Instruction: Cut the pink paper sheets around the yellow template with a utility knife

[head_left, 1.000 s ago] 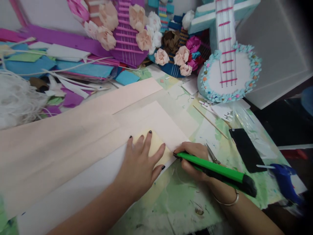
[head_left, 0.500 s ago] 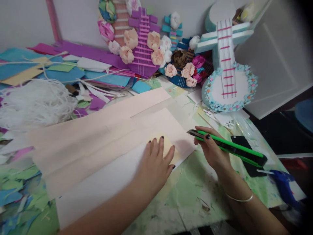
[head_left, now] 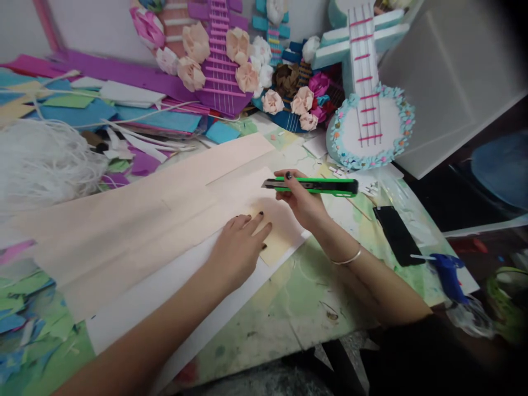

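My right hand [head_left: 305, 202] grips a green and black utility knife [head_left: 330, 186], its blade pointing left above the pale peach sheet [head_left: 136, 231]. My left hand [head_left: 237, 250] lies spread on the paper, fingers apart, over a small pale yellow piece [head_left: 280, 245]. Under this hand and forearm a white sheet [head_left: 136, 313] overlaps the front of the peach sheet. A straight slit or edge shows in the peach sheet toward its far right end. Whether the blade touches the paper I cannot tell; it appears raised.
Paper-flower guitar models, one purple [head_left: 220, 82] and one light blue [head_left: 369, 126], stand at the back. Coloured foam or paper sheets [head_left: 157, 118] and white string [head_left: 49, 159] pile up left. A black phone [head_left: 398, 236] and blue glue gun [head_left: 449, 275] lie right.
My right hand has moved left and up over the sheet with the knife, which is now nearly level. My left hand has drawn back slightly. The head view has shifted.
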{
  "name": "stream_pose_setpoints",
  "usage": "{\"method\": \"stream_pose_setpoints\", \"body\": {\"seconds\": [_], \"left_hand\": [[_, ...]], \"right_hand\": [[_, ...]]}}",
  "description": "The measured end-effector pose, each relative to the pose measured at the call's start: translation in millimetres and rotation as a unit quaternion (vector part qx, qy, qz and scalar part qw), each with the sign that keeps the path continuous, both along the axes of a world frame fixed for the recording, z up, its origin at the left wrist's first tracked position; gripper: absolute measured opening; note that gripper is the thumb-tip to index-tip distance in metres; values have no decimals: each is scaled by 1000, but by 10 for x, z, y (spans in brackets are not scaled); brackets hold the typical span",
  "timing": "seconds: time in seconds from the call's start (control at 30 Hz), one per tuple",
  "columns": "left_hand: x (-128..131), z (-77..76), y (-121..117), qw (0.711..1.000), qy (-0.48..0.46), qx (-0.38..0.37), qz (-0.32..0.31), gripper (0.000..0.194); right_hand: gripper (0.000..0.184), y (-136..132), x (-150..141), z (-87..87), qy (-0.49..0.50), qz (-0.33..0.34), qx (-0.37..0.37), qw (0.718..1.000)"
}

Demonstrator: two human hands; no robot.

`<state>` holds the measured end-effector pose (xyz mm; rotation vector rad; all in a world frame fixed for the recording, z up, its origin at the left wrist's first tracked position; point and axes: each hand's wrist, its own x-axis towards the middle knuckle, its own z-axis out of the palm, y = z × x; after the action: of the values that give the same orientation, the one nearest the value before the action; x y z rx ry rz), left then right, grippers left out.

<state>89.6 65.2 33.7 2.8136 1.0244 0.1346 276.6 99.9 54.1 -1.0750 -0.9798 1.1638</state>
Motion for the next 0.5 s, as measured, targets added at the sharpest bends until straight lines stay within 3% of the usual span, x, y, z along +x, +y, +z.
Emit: {"method": "stream_pose_setpoints", "body": {"seconds": [0.1, 0.33, 0.43, 0.5], "left_hand": [[44, -11, -87, 1000, -5, 14, 14, 55], [98, -47, -209, 999, -8, 41, 28, 60], [114, -67, -229, 998, -9, 45, 32, 61], [121, -76, -239, 998, -12, 46, 33, 61]], "right_hand": [[34, 97, -53, -64, 40, 43, -32, 998], [40, 139, -49, -117, 39, 232, -115, 965], [33, 128, -76, -130, 66, 247, -135, 957], [27, 136, -101, -133, 33, 239, -128, 962]]}}
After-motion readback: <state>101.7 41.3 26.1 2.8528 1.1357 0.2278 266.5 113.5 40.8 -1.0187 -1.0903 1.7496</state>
